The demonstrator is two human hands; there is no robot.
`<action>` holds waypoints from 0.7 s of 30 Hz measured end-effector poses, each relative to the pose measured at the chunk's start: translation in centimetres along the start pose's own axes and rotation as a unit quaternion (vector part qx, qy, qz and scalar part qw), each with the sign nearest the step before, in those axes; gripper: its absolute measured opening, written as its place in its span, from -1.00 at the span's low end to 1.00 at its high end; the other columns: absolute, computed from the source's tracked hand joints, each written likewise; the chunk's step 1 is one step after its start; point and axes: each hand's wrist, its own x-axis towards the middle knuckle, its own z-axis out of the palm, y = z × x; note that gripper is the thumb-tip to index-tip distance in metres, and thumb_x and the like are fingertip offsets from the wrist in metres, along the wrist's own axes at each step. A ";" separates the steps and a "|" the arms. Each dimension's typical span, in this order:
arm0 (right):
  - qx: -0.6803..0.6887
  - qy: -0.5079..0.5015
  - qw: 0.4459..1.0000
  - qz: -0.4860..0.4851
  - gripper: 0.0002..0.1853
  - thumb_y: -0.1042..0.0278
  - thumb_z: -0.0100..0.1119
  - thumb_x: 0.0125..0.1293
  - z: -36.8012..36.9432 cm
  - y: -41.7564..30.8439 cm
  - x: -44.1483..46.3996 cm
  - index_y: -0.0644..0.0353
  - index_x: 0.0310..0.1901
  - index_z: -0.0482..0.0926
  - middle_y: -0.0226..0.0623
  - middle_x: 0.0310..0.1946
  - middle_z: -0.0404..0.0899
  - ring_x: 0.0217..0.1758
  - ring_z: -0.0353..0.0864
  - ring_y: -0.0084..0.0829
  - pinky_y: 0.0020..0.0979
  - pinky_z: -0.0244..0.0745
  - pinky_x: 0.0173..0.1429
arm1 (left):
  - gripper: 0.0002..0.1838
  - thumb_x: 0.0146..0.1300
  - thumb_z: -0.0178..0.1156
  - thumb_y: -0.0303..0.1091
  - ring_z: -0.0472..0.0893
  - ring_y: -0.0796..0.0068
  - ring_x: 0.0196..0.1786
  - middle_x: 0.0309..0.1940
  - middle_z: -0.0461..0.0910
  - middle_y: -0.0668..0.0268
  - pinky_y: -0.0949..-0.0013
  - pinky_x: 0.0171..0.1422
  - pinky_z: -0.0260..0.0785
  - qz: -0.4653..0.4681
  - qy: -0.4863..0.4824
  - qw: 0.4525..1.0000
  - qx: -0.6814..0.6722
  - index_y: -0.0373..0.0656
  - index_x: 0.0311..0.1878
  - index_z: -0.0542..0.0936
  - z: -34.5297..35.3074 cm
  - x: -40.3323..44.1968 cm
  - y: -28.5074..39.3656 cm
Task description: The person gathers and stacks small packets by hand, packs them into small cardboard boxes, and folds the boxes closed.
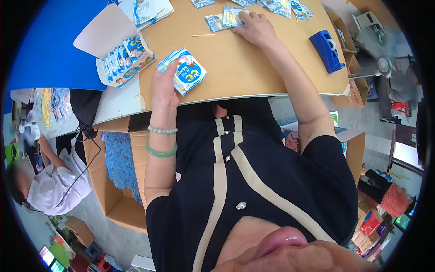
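My left hand (165,88), with a beaded bracelet and a green bangle on the wrist, is closed on blue-and-white printed packets (189,72). Edges of more than one packet show there, held just above the near part of the table. Farther off, my right hand (257,29) has its fingers curled onto a small blue-and-yellow packet (230,17), whose right end is hidden under them. Another packet (215,22) lies partly beneath that one. Left of my left hand stands an open white carton (107,31) with a row of similar packets (118,60) inside.
More packets (276,5) lie along the far side of the table (235,68). A thin yellow stick (203,35) rests mid-table. A blue tape dispenser (326,51) stands at right, printed sheets (145,11) at upper left. A cardboard box (120,206) sits below; another person (61,181) is at left.
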 end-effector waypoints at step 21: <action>-0.081 -0.118 0.990 -0.001 -0.71 0.23 0.01 0.33 -1.0 -2.5 4.8 0.20 -0.18 0.69 -0.04 -0.11 0.67 -0.05 0.67 -0.06 -0.07 0.54 0.03 | -0.76 0.38 0.12 -0.46 0.69 0.43 -0.16 -0.09 0.64 0.18 0.36 -0.12 0.62 0.014 0.002 1.000 0.012 -0.34 0.06 0.48 -0.6 1.0 -1.3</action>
